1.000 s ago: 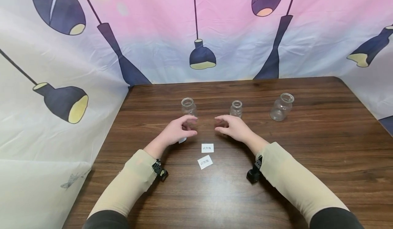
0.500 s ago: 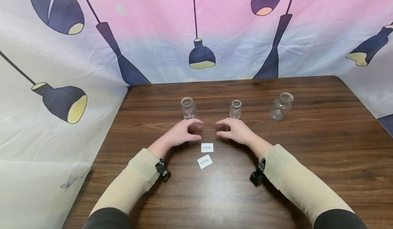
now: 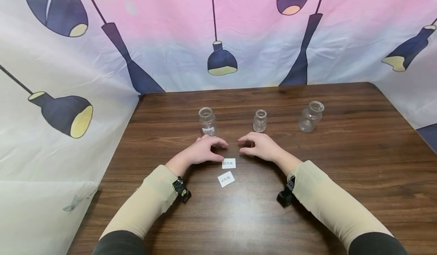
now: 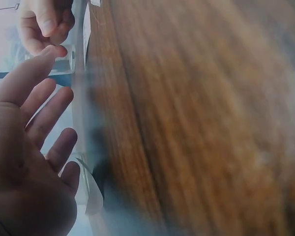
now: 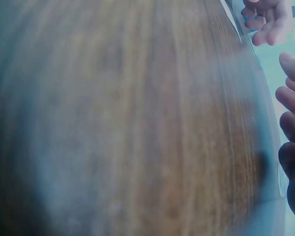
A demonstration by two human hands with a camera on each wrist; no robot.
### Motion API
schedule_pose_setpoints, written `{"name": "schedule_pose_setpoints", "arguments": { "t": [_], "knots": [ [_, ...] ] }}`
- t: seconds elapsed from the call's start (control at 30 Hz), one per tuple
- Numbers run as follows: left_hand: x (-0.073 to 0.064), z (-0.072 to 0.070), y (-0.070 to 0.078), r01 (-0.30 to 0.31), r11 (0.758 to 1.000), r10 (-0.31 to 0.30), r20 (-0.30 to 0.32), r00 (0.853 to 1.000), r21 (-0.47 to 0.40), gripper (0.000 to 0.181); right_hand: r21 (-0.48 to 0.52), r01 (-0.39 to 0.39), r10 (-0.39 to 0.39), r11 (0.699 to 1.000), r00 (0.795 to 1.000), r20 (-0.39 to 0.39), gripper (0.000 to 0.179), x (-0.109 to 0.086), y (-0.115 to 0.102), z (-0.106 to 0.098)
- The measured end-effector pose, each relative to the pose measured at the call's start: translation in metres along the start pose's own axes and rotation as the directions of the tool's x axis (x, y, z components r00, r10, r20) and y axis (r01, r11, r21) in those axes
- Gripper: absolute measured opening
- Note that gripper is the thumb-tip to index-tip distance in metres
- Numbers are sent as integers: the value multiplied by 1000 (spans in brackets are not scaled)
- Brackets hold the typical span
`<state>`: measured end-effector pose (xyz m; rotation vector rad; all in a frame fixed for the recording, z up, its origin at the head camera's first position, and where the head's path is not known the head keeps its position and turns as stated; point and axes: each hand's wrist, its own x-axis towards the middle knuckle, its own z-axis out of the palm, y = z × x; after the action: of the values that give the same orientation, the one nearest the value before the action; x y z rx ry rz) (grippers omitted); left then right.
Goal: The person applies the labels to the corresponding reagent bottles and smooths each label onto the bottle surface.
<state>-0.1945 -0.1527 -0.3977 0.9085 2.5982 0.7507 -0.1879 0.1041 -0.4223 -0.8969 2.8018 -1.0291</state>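
My left hand [image 3: 202, 151] hovers over the table with loosely bent fingers and nothing in its grasp. Its thumb tip overlaps the edge of a white paper label [image 3: 230, 164] bearing handwritten characters. A second label [image 3: 226, 179] lies tilted just in front of that one. Behind the left hand stands a clear glass jar [image 3: 206, 115], with a similar white label [image 3: 209, 131] low on its side. Facing the left hand, my right hand [image 3: 262, 146] is likewise relaxed and holds nothing. A smaller glass jar [image 3: 260, 123] stands just beyond its fingers.
Another clear glass jar [image 3: 308, 119] stands farther right on the brown wooden table [image 3: 355, 141]. A cloth backdrop [image 3: 184, 50] printed with hanging lamps rises behind the table's far edge. Small black cameras are strapped to both wrists.
My left hand has drawn back from the left jar, toward the front and right, bringing the jar's label into view. The right hand has shifted slightly nearer; the view has tilted a little.
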Motion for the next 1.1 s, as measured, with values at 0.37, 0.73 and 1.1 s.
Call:
{"name": "schedule_pose_setpoints", "arguments": {
  "t": [0.37,0.73,1.1],
  "knots": [
    [1,3,0,-33,999,32,43,999,35,41,19,-4,4,1000,1000,-6,33,-1,2,0],
    [0,7,1,-57,994,49,89,995,98,50,60,-6,8,998,999,-37,31,-1,2,2],
    [2,8,1,-83,986,68,112,991,143,49,60,-12,15,998,999,-51,30,-2,5,4]
  ]
}}
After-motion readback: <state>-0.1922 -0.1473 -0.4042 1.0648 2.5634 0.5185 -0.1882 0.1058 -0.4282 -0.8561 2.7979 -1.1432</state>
